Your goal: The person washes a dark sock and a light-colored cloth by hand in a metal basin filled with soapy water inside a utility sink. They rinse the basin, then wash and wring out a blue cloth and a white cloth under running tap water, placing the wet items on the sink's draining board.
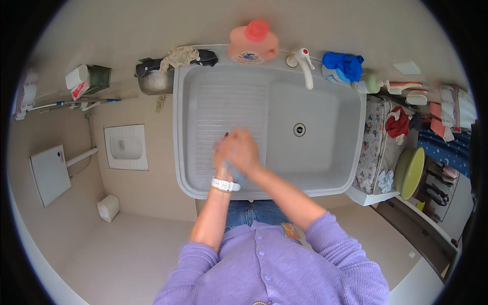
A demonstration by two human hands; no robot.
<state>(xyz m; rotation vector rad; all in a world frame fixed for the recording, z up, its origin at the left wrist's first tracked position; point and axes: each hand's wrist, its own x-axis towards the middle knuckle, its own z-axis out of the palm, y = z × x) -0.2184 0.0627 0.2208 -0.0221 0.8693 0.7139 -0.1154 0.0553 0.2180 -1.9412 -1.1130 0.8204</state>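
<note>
Both of my hands are together over the ribbed washboard [228,99] on the left side of a grey laundry sink [320,148]. They are blurred. My left hand [222,162], with a white watch strap and a thin gold-coloured bracelet at the wrist, presses against my right hand [244,150]. A bluish-grey cloth [237,173] shows between and below them, gripped by both. Its full shape is hidden by the fingers. To the right lies the sink basin with its round drain [299,130]. The white tap [305,68] stands at the back rim.
A pink detergent bottle [253,44], a draped beige cloth [181,57] and a blue cloth [343,65] on a container line the back rim. A metal pot [155,83] stands left. At right are a green bottle [369,84], brushes [402,87] and a yellow-green basin [411,173].
</note>
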